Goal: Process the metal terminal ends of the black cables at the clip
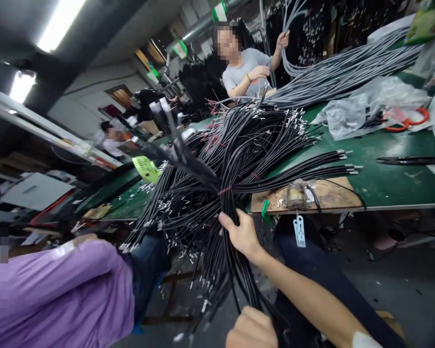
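My right hand is closed around a bundle of black cables, thumb on the near side. A thin reddish tie circles the bundle just above the thumb. Its upper end, with pale tips, is smeared by motion; the lower end hangs past the table edge. At the bottom of the view, my left hand is a fist close beside the hanging cables. Whatever lies inside that fist is hidden. Behind the bundle, a large heap of black cables with white ends spreads over the green table and over its front edge.
A wooden board carries a small roll-like device; a light blue clip hangs below. Orange-handled scissors, a clear plastic bag and grey cables lie farther back. One person stands opposite holding grey cables; another in purple sits left.
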`<state>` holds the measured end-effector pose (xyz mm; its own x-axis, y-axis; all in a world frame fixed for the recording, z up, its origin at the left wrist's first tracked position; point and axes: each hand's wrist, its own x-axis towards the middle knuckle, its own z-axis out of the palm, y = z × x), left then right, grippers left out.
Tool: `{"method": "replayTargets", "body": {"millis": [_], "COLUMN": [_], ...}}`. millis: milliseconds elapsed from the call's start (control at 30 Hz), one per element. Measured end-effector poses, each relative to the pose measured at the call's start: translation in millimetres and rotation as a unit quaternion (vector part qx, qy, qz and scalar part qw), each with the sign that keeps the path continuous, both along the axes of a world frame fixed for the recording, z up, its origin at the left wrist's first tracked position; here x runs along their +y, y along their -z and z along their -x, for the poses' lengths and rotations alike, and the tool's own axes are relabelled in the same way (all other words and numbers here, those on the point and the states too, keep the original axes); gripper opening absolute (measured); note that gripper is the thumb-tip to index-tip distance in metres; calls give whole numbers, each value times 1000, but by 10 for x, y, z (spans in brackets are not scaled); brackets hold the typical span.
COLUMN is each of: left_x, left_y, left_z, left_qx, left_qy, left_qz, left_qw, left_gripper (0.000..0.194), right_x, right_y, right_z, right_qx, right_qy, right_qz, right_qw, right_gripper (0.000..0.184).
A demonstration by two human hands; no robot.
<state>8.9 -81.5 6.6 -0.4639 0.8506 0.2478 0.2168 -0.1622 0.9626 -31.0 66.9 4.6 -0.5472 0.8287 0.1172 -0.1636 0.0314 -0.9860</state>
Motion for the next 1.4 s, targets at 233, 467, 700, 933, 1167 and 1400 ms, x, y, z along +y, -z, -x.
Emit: {"method": "replayTargets", "body": {"millis": [233, 467, 700, 933, 1167, 1400], "left_x": [247, 471, 370, 537, 685, 704], "left_y": [-156, -110, -90, 132, 138, 232], "left_z": [185, -2, 45, -11, -18, -47], "left_qx": [50, -23, 94, 108, 206, 265], "left_qy": [-128, -135, 33, 54, 124, 177], "left_qz": [-150, -284, -47, 60, 55, 65], "left_qw": [979, 949, 994, 991, 969, 946], "left_gripper": [47, 48, 31, 7, 10, 9], "right_x": [444, 300, -13, -331, -162, -101], "right_y": [-466, -272, 329, 631, 312, 408], "right_z": [15, -145, -941, -1921, -1862, -1802], "right_qx": [-281, -361, -97, -49, -60, -166], "right_qy": [149, 117, 67, 111, 99, 112], "right_qz": [-212, -324, -411, -182, -173, -179], "right_qw": [924, 866, 904, 976, 978, 963], "right_gripper": [41, 39, 21, 10, 2, 31]}}
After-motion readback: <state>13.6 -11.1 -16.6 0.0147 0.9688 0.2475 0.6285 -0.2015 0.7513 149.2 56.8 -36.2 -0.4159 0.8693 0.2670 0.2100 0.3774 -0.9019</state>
